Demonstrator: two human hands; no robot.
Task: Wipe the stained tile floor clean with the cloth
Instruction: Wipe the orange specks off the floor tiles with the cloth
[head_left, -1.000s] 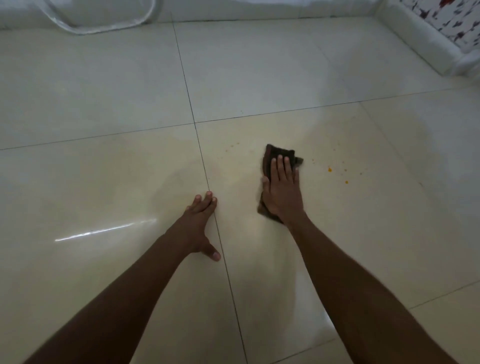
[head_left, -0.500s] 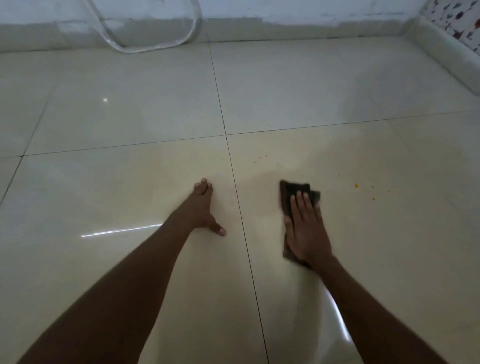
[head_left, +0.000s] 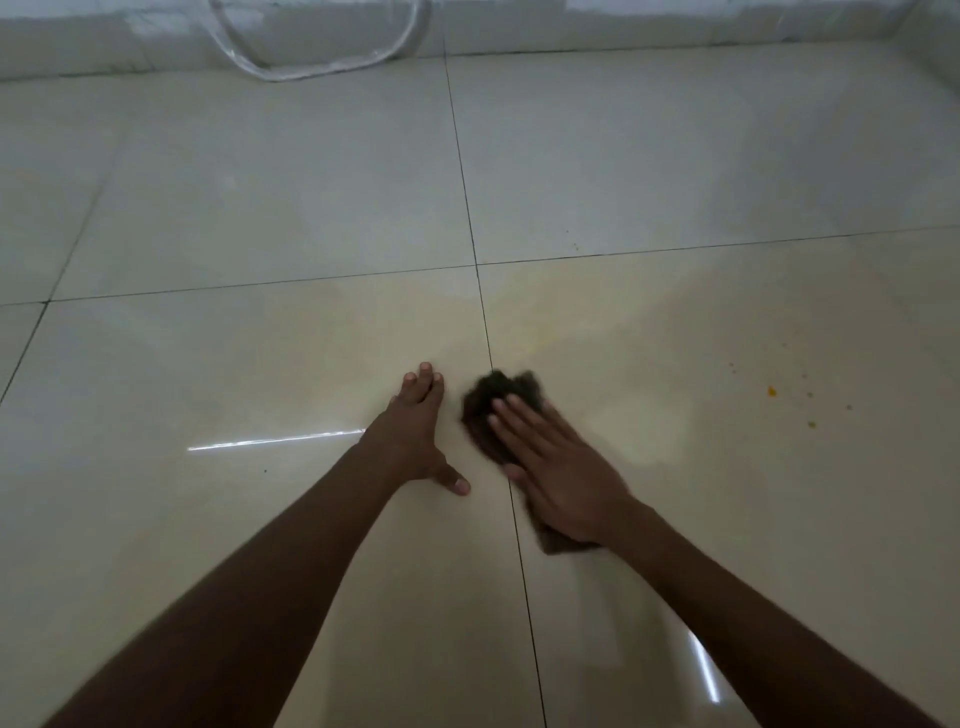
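A dark brown cloth lies on the cream tile floor, just right of a grout line. My right hand presses flat on it with fingers spread, covering its middle; the cloth shows beyond the fingertips and under the wrist, blurred. My left hand rests flat on the neighbouring tile to the left, holding nothing. Small orange stain specks dot the tile to the right of the cloth. A faint yellowish smear lies just beyond the cloth.
A white wall base runs along the far edge of the floor. A clear plastic loop rests against it at the back left. Another orange speck sits near the far grout line.
My right hand has slid the cloth leftward, close to the grout line and my left hand, away from the orange specks. The camera has tilted up a little.
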